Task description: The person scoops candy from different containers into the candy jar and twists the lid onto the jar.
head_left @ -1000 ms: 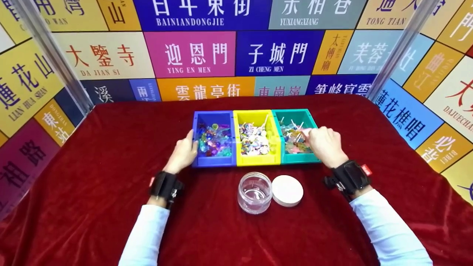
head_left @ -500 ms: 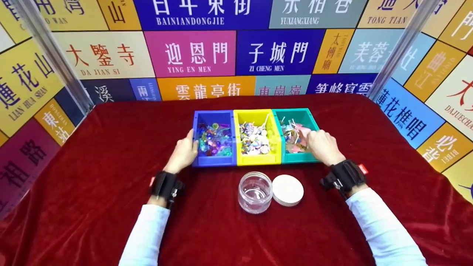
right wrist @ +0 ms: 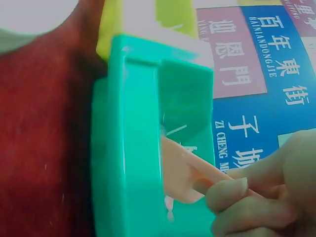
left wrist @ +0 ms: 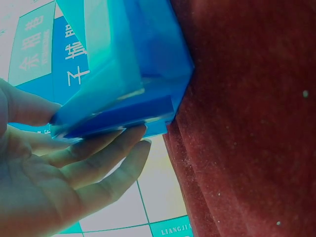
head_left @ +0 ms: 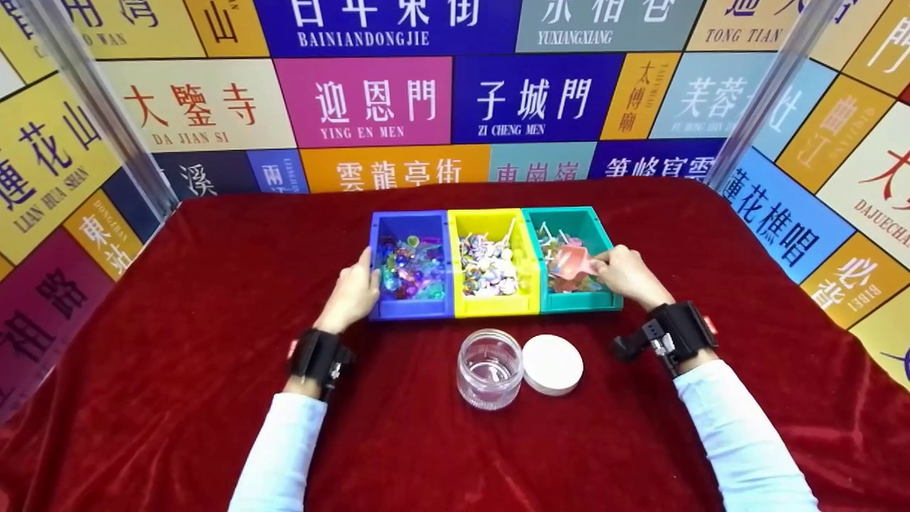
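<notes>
My right hand (head_left: 629, 274) pinches the handle of a small pink scoop (head_left: 571, 262) between thumb and fingers. In the right wrist view, the scoop (right wrist: 180, 173) dips inside the green bin (right wrist: 133, 138), near several white sticks. Over at the left, my left hand (head_left: 355, 288) grips the outer side of the blue bin (head_left: 411, 310); the left wrist view has its thumb at the rim and the other fingers along the outer wall. Colourful clear beads (head_left: 412, 267) fill the blue bin. Swirled round pieces and sticks, like lollipops (head_left: 490, 267), lie in the yellow bin (head_left: 498, 307) between.
In front of the joined bins stands a lidless clear jar (head_left: 490, 370). A white lid (head_left: 553, 364) lies right beside it. Red cloth (head_left: 398, 441) covers the table, and a wall of printed signs (head_left: 362, 99) rises behind its far edge.
My right hand has turned and shifted slightly right, bringing the scoop's pink blade into view above the green bin's contents. My left hand stays on the blue bin.
</notes>
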{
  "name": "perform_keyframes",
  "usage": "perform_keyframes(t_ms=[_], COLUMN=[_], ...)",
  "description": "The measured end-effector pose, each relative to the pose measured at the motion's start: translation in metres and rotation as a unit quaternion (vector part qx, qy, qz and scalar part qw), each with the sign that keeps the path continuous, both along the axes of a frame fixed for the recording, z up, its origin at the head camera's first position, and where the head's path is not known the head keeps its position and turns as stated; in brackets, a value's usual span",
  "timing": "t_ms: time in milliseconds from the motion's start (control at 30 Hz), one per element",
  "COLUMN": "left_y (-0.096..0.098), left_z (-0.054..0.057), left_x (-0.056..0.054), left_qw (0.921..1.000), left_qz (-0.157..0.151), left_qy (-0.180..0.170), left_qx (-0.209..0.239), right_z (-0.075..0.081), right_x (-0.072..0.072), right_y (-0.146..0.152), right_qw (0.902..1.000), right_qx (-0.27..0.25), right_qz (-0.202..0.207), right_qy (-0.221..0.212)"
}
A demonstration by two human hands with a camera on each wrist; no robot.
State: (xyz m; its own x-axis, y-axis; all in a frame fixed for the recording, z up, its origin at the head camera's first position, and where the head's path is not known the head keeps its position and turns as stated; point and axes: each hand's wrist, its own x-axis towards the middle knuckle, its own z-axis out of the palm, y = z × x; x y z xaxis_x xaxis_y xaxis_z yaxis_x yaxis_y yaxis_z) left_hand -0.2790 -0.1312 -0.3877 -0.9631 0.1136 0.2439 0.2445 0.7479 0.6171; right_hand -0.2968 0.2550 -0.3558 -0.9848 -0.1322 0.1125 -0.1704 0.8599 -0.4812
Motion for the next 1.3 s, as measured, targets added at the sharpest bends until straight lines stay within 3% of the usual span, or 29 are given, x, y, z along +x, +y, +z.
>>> perform_keyframes(t_ms=[167, 367, 533, 767, 967, 1067, 1300], left_y=[0.000, 0.000, -0.001, 0.001, -0.001, -0.001, -0.001], left_z=[0.000, -0.001, -0.001, 0.000, 0.001, 0.000, -0.001], left_x=[0.001, 0.001, 0.001, 0.002, 0.002, 0.001, 0.000], left_qw=[1.0000, 0.9999, 0.9999, 1.0000, 1.0000, 1.0000, 1.0000], left_qz=[-0.004, -0.006, -0.005, -0.003, -0.001, -0.003, -0.005], left_qy=[0.005, -0.012, -0.013, -0.004, -0.007, -0.006, 0.004], left_qx=[0.002, 0.003, 0.005, -0.001, -0.001, -0.002, -0.004], right_z=[-0.005, -0.012, -0.019, -0.031, -0.033, -0.034, -0.035], right_x=[-0.005, -0.008, -0.011, -0.016, -0.015, -0.013, -0.006], right_y=[-0.005, -0.012, -0.016, -0.022, -0.020, -0.018, -0.014], right_qw=[0.9969, 0.9790, 0.9719, 0.9678, 0.9417, 0.9334, 0.9031], right_qx=[-0.050, -0.136, -0.167, -0.192, -0.283, -0.311, -0.385], right_qz=[-0.029, -0.085, -0.103, -0.095, -0.076, -0.069, -0.052], right_qy=[-0.054, -0.126, -0.130, -0.133, -0.165, -0.165, -0.183])
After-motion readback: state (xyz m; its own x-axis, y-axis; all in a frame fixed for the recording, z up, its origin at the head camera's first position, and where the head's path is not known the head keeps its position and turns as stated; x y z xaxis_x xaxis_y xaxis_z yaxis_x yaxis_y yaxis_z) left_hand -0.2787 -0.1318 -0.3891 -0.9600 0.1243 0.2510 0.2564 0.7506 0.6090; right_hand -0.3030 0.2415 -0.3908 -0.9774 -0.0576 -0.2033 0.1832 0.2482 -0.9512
